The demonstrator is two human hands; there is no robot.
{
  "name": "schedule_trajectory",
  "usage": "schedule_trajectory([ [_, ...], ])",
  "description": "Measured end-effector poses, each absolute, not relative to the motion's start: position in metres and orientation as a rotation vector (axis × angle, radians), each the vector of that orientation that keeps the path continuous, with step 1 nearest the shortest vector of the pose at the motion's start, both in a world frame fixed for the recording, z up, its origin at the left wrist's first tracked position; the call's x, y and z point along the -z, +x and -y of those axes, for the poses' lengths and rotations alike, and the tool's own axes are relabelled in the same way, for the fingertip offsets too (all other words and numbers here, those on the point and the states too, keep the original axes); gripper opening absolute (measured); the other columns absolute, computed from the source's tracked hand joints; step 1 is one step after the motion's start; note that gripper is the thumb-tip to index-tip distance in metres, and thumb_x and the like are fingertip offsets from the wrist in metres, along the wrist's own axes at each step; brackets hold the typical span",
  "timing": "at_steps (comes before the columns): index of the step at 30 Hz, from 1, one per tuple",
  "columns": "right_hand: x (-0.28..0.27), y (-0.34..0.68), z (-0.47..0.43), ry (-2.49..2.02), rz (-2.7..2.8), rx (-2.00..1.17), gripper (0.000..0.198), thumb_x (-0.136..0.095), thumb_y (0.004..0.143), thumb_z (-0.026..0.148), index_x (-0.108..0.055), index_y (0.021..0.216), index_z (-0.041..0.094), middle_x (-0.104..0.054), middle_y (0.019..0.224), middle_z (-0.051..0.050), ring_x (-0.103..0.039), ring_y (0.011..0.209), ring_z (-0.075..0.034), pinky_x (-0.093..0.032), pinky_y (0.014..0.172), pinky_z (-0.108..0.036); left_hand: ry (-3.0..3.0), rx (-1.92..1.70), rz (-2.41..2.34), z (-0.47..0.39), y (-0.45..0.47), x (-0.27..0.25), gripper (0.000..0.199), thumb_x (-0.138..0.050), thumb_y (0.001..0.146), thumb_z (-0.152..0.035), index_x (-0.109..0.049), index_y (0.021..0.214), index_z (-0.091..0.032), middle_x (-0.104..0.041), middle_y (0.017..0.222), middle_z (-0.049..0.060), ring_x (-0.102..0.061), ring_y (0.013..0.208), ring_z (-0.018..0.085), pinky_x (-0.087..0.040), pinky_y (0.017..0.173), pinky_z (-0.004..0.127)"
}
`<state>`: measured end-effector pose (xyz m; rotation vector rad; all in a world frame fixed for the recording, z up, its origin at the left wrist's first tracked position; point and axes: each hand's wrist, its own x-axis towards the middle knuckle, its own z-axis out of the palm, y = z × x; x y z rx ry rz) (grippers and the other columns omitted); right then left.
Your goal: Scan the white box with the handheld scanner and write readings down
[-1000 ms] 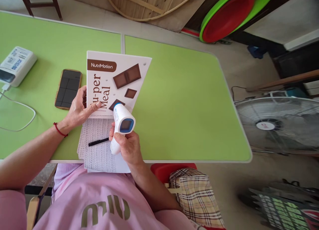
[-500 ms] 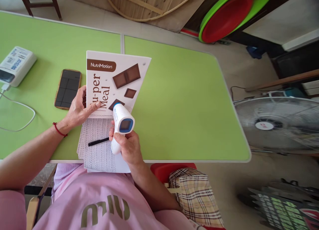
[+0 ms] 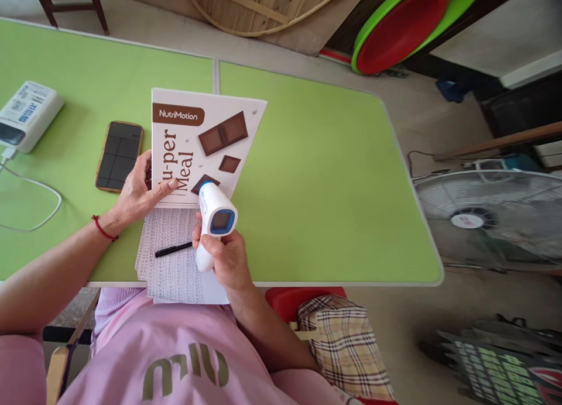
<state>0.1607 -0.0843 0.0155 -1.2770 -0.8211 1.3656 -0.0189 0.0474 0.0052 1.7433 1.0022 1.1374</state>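
Note:
My left hand (image 3: 143,185) grips a white box (image 3: 175,153) printed "NutriMotion" with chocolate pieces; the thumb lies on its front and the other fingers go behind its left edge. In my right hand (image 3: 226,256) is a white and blue infrared thermometer (image 3: 211,218), its dark screen facing me and its front end at the lower part of the box. Whether the two touch, I cannot tell. Beneath them, sheets of handwritten paper (image 3: 175,282) hang slightly over the table's near edge. A black pen (image 3: 173,249) lies on the sheets, left of the thermometer.
On the green table (image 3: 316,188), a phone (image 3: 119,157) lies left of the box. Farther left is a white power bank (image 3: 30,115) with a cable (image 3: 48,188). A large fan (image 3: 483,218) stands beyond the right edge. A red chair (image 3: 302,299) with plaid cloth (image 3: 346,340) is below.

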Motion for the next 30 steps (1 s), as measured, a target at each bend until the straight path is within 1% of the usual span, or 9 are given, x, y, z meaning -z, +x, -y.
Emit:
schedule_trajectory([
  [5, -0.0168, 0.1606, 0.0843, -1.269, 0.827, -1.356, 0.028, -0.076, 0.071, 0.049, -0.066, 0.077, 0.023, -0.066, 0.068, 0.001, -0.058, 0.061, -0.014, -0.051, 0.059, -0.032, 1.784, -1.060, -0.979, -0.0464, -0.0186, -0.0138, 0.055, -0.073, 0.087, -0.064, -0.064, 0.122, -0.023, -0.074, 0.109, 0.009, -0.072, 0.092, 0.028, -0.063, 0.072, 0.039],
  [7, -0.0171, 0.1605, 0.0843, -1.267, 0.822, -1.354, 0.028, -0.077, 0.071, 0.049, -0.067, 0.077, 0.023, -0.066, 0.067, 0.001, -0.058, 0.060, -0.014, -0.050, 0.059, -0.031, 1.790, -1.047, -0.967, -0.0462, -0.0184, -0.0156, 0.053, -0.072, 0.088, -0.064, -0.064, 0.122, -0.024, -0.074, 0.109, 0.009, -0.072, 0.091, 0.028, -0.063, 0.071, 0.039],
  [10, -0.0167, 0.1604, 0.0842, -1.257, 0.816, -1.361, 0.027, -0.077, 0.071, 0.048, -0.067, 0.075, 0.023, -0.067, 0.067, 0.001, -0.058, 0.060, -0.014, -0.050, 0.059, -0.031, 1.780, -1.050, -0.957, -0.0464, -0.0184, -0.0160, 0.054, -0.072, 0.087, -0.065, -0.065, 0.122, -0.024, -0.074, 0.112, 0.009, -0.072, 0.093, 0.029, -0.063, 0.073, 0.041],
  [14, -0.0164, 0.1604, 0.0842, -1.249, 0.802, -1.373, 0.026, -0.078, 0.071, 0.046, -0.067, 0.073, 0.022, -0.066, 0.067, 0.001, -0.058, 0.060, -0.013, -0.049, 0.059, -0.031, 1.768, -1.059, -0.945, -0.0471, -0.0186, -0.0154, 0.055, -0.074, 0.085, -0.064, -0.065, 0.122, -0.024, -0.074, 0.113, 0.009, -0.073, 0.094, 0.028, -0.064, 0.074, 0.040],
  [20, -0.0175, 0.1607, 0.0840, -1.263, 0.806, -1.365, 0.027, -0.077, 0.070, 0.046, -0.065, 0.075, 0.022, -0.065, 0.066, 0.002, -0.057, 0.059, -0.013, -0.048, 0.058, -0.030, 1.795, -1.026, -0.967, -0.0481, -0.0198, -0.0147, 0.057, -0.071, 0.087, -0.066, -0.063, 0.123, -0.022, -0.074, 0.112, 0.010, -0.072, 0.092, 0.028, -0.062, 0.071, 0.040],
  [26, -0.0155, 0.1609, 0.0846, -1.281, 0.823, -1.374, 0.027, -0.075, 0.071, 0.047, -0.065, 0.078, 0.023, -0.066, 0.068, 0.001, -0.057, 0.061, -0.014, -0.049, 0.059, -0.031, 1.833, -0.992, -1.026, -0.0476, -0.0204, -0.0155, 0.064, -0.069, 0.086, -0.070, -0.059, 0.126, -0.020, -0.073, 0.114, 0.010, -0.072, 0.096, 0.028, -0.061, 0.075, 0.040],
  [30, -0.0154, 0.1616, 0.0851, -1.296, 0.814, -1.375, 0.027, -0.076, 0.069, 0.046, -0.065, 0.077, 0.023, -0.065, 0.068, 0.001, -0.056, 0.061, -0.014, -0.049, 0.059, -0.032, 1.846, -0.994, -1.018, -0.0480, -0.0204, -0.0163, 0.067, -0.069, 0.086, -0.070, -0.058, 0.127, -0.019, -0.072, 0.119, 0.012, -0.072, 0.099, 0.028, -0.062, 0.078, 0.039],
])
